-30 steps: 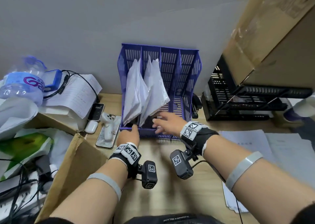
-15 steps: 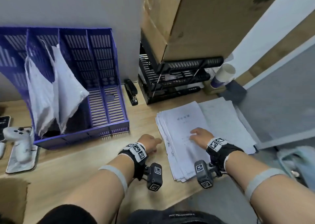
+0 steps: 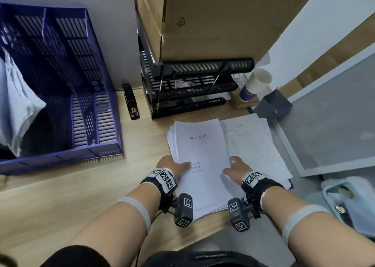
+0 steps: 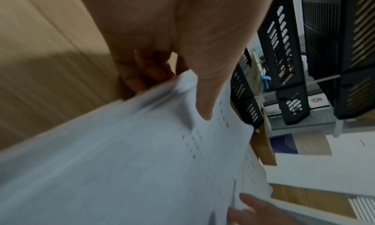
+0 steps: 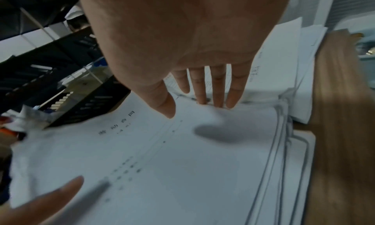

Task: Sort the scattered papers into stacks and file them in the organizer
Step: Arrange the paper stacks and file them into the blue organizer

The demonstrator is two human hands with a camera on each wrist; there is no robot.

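A stack of white printed papers [image 3: 203, 151] lies on the wooden desk right of the purple organizer [image 3: 60, 159]. My left hand [image 3: 174, 166] grips the stack's left edge; in the left wrist view its thumb [image 4: 202, 100] lies on the top sheet [image 4: 142, 164] and its fingers curl under the edge. My right hand [image 3: 235, 165] is at the stack's right edge, with straight fingers [image 5: 217, 87] reaching down to that edge of the top sheet [image 5: 162, 164]. A second spread of sheets [image 3: 249, 143] lies beneath and to the right. Filed papers [image 3: 18, 112] lean in the organizer's left slots.
A black tray rack [image 3: 192, 84] under a big cardboard box [image 3: 223, 19] stands just behind the papers. A black stapler [image 3: 130, 102] lies between rack and organizer. A paper cup [image 3: 255, 84] and a dark box [image 3: 273, 106] sit at the desk's right edge.
Both hands left the organizer's front and moved right to the paper stack. The left hand came from the bare desk onto the stack's left edge; the right hand slid toward its right edge.
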